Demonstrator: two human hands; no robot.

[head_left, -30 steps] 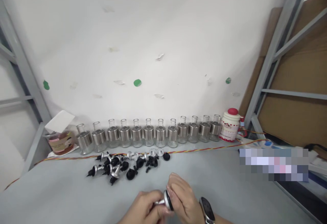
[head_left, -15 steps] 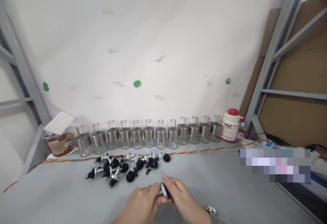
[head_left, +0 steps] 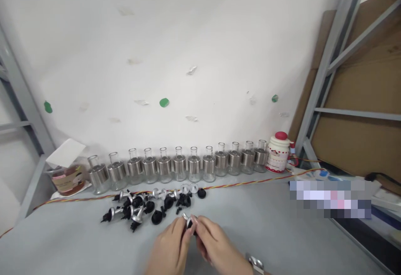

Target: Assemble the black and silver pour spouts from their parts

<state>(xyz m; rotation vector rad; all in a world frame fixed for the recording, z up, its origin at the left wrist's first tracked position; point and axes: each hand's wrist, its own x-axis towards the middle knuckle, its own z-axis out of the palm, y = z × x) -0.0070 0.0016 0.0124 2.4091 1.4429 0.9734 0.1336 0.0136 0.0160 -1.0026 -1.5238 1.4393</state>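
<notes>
Close together at the front middle, both my hands are closed on a bottle pourer (head_left: 188, 222) with a silver spout and a black base. My left hand (head_left: 169, 243) grips it from the left. The fingers of my right hand (head_left: 216, 241) press on its black part from the right, and they hide much of it. Beyond my hands lies a loose pile: silver-and-black pourers (head_left: 137, 216), round black stoppers (head_left: 156, 217), small black pieces and pale silver caps (head_left: 184, 189).
Several glass bottles (head_left: 194, 166) with metal sleeves stand in a row along the wall. A red-and-yellow twisted wire (head_left: 238, 184) runs before them. A tub (head_left: 69, 181) sits at left, a red-lidded jar (head_left: 278, 154) at right. Blurred items lie far right on the grey table (head_left: 282, 233).
My hands have turned the pourer, so its spout now points up and away, where before it pointed left. Both hands have shifted slightly left. The view has moved a little right.
</notes>
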